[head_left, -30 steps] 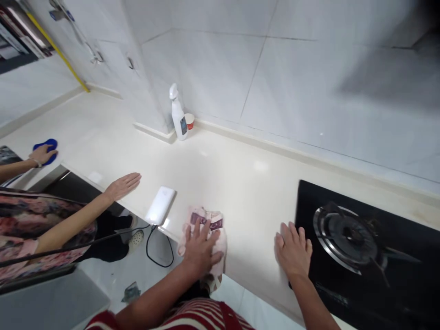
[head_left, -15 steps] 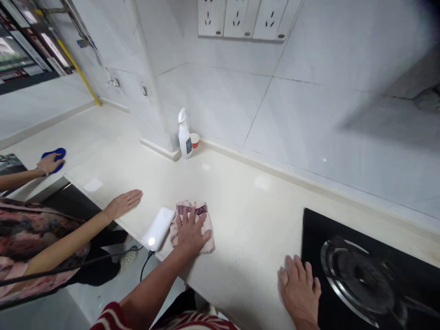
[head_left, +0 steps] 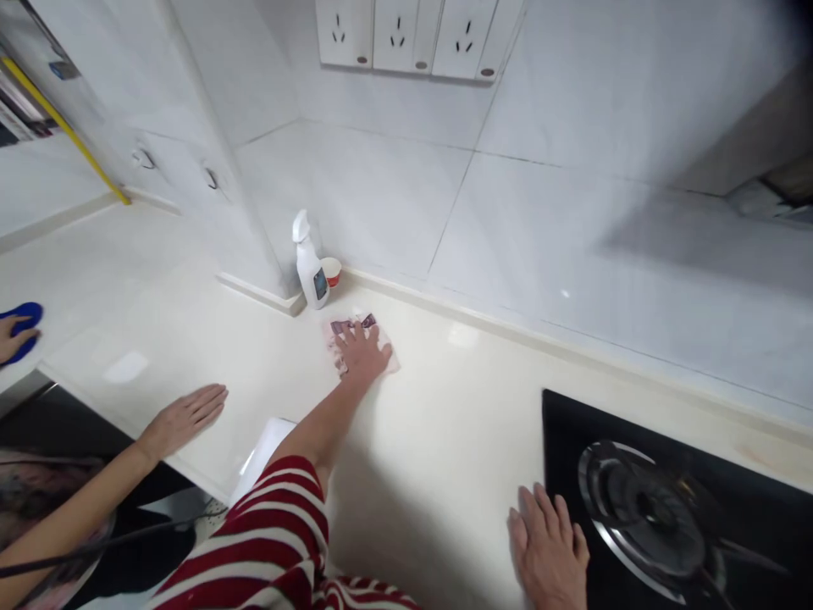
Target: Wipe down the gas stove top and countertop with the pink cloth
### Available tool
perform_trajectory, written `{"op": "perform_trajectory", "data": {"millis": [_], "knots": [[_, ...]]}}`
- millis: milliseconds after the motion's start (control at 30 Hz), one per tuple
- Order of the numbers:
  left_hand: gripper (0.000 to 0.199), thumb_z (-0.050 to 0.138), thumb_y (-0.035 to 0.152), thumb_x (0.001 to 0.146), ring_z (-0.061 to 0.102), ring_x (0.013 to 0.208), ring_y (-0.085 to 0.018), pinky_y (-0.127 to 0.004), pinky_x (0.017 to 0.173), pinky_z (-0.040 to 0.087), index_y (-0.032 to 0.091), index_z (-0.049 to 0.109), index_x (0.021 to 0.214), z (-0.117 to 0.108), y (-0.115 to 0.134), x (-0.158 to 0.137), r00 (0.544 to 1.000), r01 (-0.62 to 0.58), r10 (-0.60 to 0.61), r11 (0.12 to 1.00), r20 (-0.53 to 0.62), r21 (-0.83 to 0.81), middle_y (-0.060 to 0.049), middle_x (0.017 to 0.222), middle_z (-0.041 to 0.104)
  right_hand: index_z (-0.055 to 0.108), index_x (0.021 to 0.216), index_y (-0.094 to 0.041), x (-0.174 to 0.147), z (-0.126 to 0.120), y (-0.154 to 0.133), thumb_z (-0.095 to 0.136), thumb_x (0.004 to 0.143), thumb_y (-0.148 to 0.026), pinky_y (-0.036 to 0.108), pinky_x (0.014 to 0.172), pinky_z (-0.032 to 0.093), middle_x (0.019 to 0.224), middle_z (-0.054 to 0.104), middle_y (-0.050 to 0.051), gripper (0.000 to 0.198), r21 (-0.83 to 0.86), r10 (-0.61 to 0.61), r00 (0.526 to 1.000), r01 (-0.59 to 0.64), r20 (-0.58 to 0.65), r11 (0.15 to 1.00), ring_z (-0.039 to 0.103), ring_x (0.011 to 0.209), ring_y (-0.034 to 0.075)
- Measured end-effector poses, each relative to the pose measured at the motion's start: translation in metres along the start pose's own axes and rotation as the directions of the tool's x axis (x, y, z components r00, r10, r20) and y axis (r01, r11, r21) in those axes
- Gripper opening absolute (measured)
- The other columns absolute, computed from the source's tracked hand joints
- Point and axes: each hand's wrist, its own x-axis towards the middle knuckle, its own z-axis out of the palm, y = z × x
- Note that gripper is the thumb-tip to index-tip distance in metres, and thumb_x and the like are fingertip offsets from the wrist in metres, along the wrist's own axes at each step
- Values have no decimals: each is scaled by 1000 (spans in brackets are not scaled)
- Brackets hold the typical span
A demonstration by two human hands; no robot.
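Pale pink, soft fabric cloth, roughly four-sided. Dark purple printed band runs along its far edge, with small pale markings, too small to read. State: spread out, slightly rumpled, with creases on the left portion. Pose: flat on the glossy cream tabletop, pressed under the spread left hand, which covers its middle. Pink margins show to either side; right near corner projects beyond the thumb.
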Motion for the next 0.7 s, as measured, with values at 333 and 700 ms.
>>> {"op": "perform_trajectory", "data": {"millis": [333, 700], "knots": [[64, 54, 64, 85, 23, 151, -39, -63, 120, 11, 37, 50, 144, 36, -5, -239, 622, -750, 777, 628, 98, -208, -6, 159, 40, 60, 136, -16, -2, 0, 2, 26, 99, -47, 56, 117, 26, 147, 54, 12, 59, -39, -9, 1000, 8, -4, 999, 34, 146, 33], [55, 60, 51, 85, 32, 147, -39, -64, 117, 15, 41, 55, 139, -3, -95, -210, 959, -273, 279, 955, -44, 118, -6, 160, 40, 65, 132, -25, 6, 0, 22, 27, 98, -55, 58, 105, 36, 145, 56, 9, 59, -27, -108, 992, 110, 70, 994, 42, 139, 35]]}}
